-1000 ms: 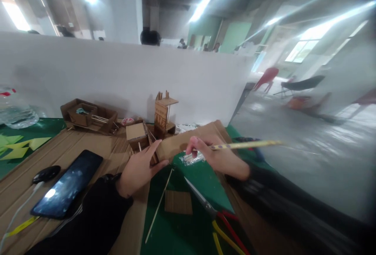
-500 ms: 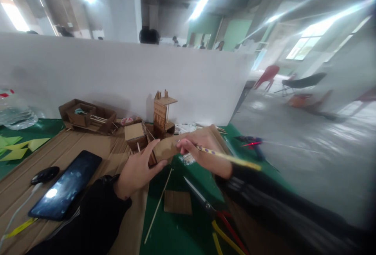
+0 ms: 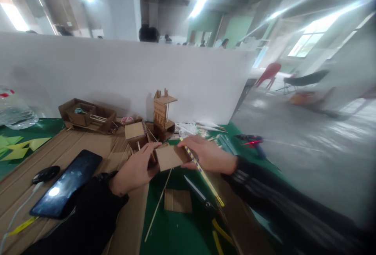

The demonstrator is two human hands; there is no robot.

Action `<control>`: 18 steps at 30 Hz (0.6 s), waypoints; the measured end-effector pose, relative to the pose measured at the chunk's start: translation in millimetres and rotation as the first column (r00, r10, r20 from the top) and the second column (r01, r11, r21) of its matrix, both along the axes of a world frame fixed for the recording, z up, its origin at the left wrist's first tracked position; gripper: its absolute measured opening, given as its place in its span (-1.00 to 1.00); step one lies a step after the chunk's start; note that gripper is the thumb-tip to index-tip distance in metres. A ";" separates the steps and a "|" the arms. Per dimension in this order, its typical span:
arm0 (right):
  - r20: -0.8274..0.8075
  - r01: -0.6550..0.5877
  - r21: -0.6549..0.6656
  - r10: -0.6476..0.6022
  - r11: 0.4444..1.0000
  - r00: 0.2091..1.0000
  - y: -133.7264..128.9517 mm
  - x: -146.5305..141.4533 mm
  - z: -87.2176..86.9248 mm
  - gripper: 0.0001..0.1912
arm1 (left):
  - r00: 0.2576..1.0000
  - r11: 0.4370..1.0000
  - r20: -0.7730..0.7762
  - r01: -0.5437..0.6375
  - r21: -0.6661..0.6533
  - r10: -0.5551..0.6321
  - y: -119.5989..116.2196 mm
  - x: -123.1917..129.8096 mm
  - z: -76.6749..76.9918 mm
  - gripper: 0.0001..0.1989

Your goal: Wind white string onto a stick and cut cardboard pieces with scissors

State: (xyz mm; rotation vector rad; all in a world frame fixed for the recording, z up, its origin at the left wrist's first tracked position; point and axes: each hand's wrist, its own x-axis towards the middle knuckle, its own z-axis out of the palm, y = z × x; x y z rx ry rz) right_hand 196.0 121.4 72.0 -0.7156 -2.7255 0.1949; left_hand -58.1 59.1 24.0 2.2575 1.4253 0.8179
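A small cardboard box (image 3: 170, 157) is between my two hands near the middle of the view. My left hand (image 3: 136, 169) grips its left side, fingers on top and thumb below. At the box's right side, my right hand (image 3: 207, 155) holds it, and a yellow patterned pencil (image 3: 204, 176) sticks out of the same hand, pointing down and right. Below lies a flat cardboard piece (image 3: 178, 201) on the green table (image 3: 182, 231), with a thin wooden stick (image 3: 158, 206) to its left and scissors (image 3: 202, 198) to its right.
Cardboard models (image 3: 88, 118) and a small tower (image 3: 160, 116) stand before the white partition (image 3: 117, 75). A phone (image 3: 67, 184) and a black mouse (image 3: 46, 174) lie at left. A glue gun (image 3: 252, 141) sits at right, and a plastic bottle (image 3: 17, 110) far left.
The cardboard piece between my hands has turned and now shows a box shape. My right hand has moved from above it to its right side, and the pencil has swung to point more steeply down.
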 end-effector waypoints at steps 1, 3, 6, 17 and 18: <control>0.014 -0.031 -0.010 0.031 0.999 0.999 -3.2 1.0 -1.1 -0.50 | 0.999 0.999 0.002 0.051 0.001 -0.051 0.1 -1.3 0.7 -0.46; 0.057 -0.082 -0.012 0.082 0.997 0.995 -7.4 2.4 -4.8 -0.52 | 0.994 0.994 0.004 0.113 -0.012 -0.113 -0.4 -3.4 3.1 -0.46; 0.084 -0.090 -0.010 0.090 0.996 0.992 -7.5 2.7 -10.8 -0.51 | 0.987 0.985 -0.003 0.160 -0.057 -0.161 -2.4 -5.9 7.4 -0.34; 0.106 -0.016 -0.009 0.017 1.000 0.994 -5.5 6.6 -11.4 -0.52 | 0.982 0.976 0.013 0.190 -0.107 -0.189 -11.2 -4.4 17.0 -0.52; 0.113 -0.010 -0.006 0.011 1.000 0.993 -5.8 7.6 -12.1 -0.52 | 0.983 0.978 0.011 0.182 -0.102 -0.182 -10.7 -4.4 16.3 -0.55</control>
